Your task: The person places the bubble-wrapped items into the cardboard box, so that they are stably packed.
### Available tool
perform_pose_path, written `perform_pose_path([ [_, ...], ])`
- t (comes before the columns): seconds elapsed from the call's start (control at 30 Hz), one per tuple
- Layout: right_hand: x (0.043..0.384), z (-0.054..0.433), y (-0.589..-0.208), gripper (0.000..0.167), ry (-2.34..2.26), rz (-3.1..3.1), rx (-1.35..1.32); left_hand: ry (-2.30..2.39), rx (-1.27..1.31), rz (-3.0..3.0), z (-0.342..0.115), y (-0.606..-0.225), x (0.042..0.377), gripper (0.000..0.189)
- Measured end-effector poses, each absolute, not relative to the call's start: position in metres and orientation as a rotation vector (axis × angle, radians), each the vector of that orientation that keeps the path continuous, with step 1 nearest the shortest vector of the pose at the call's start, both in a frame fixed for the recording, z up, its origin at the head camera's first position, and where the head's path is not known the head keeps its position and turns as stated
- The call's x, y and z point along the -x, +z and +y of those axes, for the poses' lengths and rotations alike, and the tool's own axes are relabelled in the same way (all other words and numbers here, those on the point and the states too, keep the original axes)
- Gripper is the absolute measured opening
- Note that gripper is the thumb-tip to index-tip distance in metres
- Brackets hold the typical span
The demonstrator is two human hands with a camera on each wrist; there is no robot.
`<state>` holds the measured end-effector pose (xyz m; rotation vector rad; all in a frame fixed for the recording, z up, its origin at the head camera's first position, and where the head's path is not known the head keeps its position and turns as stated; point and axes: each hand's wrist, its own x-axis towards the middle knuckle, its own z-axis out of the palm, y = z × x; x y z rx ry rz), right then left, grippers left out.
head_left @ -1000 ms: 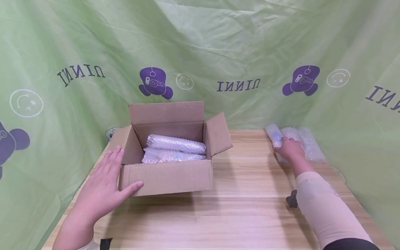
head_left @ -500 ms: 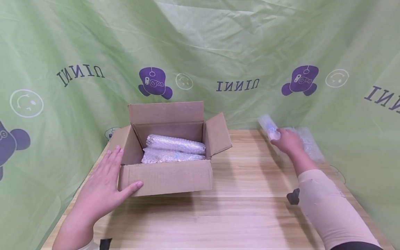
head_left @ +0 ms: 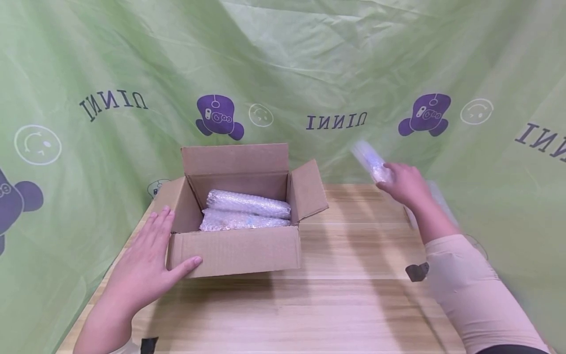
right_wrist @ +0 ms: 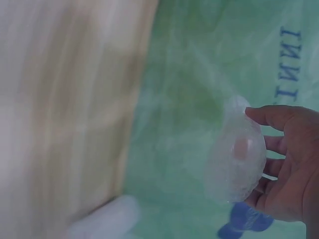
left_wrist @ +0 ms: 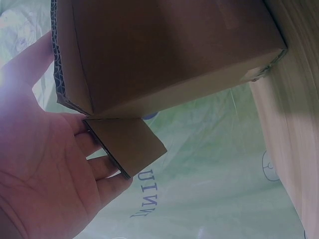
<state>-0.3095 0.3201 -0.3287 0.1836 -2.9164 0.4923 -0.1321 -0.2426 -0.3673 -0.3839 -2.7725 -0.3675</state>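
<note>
An opened cardboard box (head_left: 234, 250) stands left of centre with its flaps spread. Inside lie two bubble-wrapped rolls (head_left: 249, 204), one behind the other. My left hand (head_left: 143, 268) rests on the box's left flap and near corner, fingers extended and thumb along the front flap; the left wrist view shows the fingers against a small flap (left_wrist: 129, 144). Up off the table at the right, my right hand (head_left: 407, 187) grips a bubble-wrapped roll (head_left: 371, 160) between thumb and fingers. In the right wrist view that wrapped roll (right_wrist: 237, 159) is seen nearly end-on.
More bubble-wrapped rolls (head_left: 442, 204) lie at the table's right back, mostly hidden behind my right arm. One wrapped roll (right_wrist: 107, 219) shows blurred in the right wrist view. A green printed curtain (head_left: 336, 73) hangs around the wooden table (head_left: 336, 305).
My right hand has lifted one bubble-wrapped roll from the group at the right, moving it up and slightly left. My left hand and the box have stayed put.
</note>
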Motion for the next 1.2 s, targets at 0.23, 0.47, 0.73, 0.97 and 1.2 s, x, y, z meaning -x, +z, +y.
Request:
perform_pose_path([
  [0.23,0.301,0.298,-0.299,0.068,0.481,-2.898,-0.273,-0.374,0.384,-2.769,-0.243,-0.367,0.132,0.107],
  [0.47,0.291,0.276,-0.269,0.068,0.469,-2.87,-0.378,-0.371,0.387,-2.769,-0.242,-0.366,0.133,0.108],
  [0.73,0.283,0.248,-0.242,0.067,0.454,-2.865,-0.493,-0.379,0.39,-2.761,-0.243,-0.366,0.132,0.108],
  [0.97,0.28,0.213,-0.221,0.066,0.451,-2.833,-0.674,-0.387,0.39,-2.764,-0.243,-0.365,0.132,0.108],
  [1.2,0.276,0.174,-0.213,0.064,0.463,-2.781,-0.899,-0.379,0.392,-2.759,-0.244,-0.366,0.132,0.108],
])
